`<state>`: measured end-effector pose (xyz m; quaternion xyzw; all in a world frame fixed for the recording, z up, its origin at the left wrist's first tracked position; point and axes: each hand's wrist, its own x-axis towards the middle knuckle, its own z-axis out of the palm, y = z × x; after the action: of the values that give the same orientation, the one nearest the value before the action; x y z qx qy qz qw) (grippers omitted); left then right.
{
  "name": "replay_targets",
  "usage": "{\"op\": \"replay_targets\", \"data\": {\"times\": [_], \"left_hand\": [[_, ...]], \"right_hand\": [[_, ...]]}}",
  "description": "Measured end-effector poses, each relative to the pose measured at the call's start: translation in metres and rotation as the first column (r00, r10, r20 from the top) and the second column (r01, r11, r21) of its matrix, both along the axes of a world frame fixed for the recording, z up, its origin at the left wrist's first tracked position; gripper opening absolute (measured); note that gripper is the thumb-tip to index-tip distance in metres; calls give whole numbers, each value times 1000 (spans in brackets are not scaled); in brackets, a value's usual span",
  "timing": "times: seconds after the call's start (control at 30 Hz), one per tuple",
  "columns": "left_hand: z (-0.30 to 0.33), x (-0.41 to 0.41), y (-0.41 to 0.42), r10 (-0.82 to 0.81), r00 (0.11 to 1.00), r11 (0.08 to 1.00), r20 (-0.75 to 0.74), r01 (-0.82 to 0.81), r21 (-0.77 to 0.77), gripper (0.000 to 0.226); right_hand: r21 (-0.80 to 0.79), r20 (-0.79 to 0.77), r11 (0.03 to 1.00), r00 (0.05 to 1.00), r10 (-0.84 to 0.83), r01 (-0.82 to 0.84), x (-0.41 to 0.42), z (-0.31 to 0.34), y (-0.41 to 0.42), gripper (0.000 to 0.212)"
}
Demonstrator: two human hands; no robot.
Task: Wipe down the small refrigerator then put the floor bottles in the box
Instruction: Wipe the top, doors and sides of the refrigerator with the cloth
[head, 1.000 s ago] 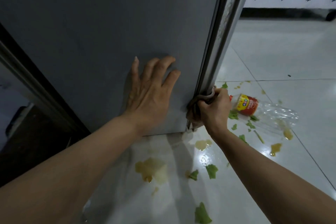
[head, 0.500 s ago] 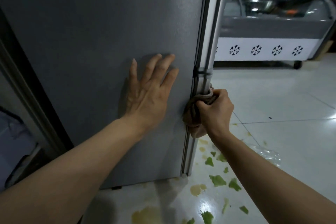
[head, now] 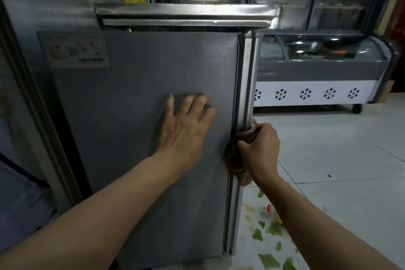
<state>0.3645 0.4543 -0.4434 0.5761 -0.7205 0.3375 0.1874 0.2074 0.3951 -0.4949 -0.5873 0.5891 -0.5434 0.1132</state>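
- Two hands are on the small refrigerator (head: pixel 153 94), which stands on the floor with its grey side panel facing the person; from here it looks heavy and rigid, so I'd guess it will not shift under a push.
- Left hand (head: pixel 186 129) lies flat on that panel, fingers spread wide and holding nothing, bracing the cabinet.
- Just right of it, along the door edge (head: pixel 246 85), a brownish cloth (head: pixel 238 160) is wrapped round the rounded strip; it is soft and bunches easily, so it seems best pinched in a full fist as it is.
- Right hand (head: pixel 259 149) is closed tight on the cloth, pressing it against the strip about halfway up.
- Smooth metal and the rubbery seal there probably let the cloth slide freely up and down.
- Lower right, on the tiled floor (head: pixel 339 160), lies a clear plastic bottle (head: pixel 266 209) with a red label, partly hidden behind the right forearm, among green scraps (head: pixel 268 260) and yellowish spills. It looks light, crushable and perhaps wet; the neck seems the surest grip.
- No box is in view.
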Motion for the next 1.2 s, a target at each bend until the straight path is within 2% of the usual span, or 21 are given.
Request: {"op": "replay_targets", "data": {"times": [0.13,0.43,0.67,0.93,1.03,1.2], "left_hand": [[21,1,-2,-10,1000,999,-16,10,-41,58],[66,17,-5,38,999,997,-6,-39,-67,68],[84,19,0,37,999,999,16,-37,-26,63],[101,19,6,-22,998,1000,-53,22,-4,58],[103,20,8,-51,993,998,-107,47,-38,54],[105,12,9,-127,974,990,-189,113,-85,43]], "right_hand": [[19,-48,1000,999,-19,20,2,22,-2,32],[-91,38,996,999,-21,25,5,104,-5,29],[-201,94,977,994,-47,66,8,165,-5,28],[-264,57,963,998,-41,54,6,185,-1,24],[-299,52,953,998,-31,45,-1,178,7,17],[-288,82,958,996,28,-4,-12,165,15,19]]}}
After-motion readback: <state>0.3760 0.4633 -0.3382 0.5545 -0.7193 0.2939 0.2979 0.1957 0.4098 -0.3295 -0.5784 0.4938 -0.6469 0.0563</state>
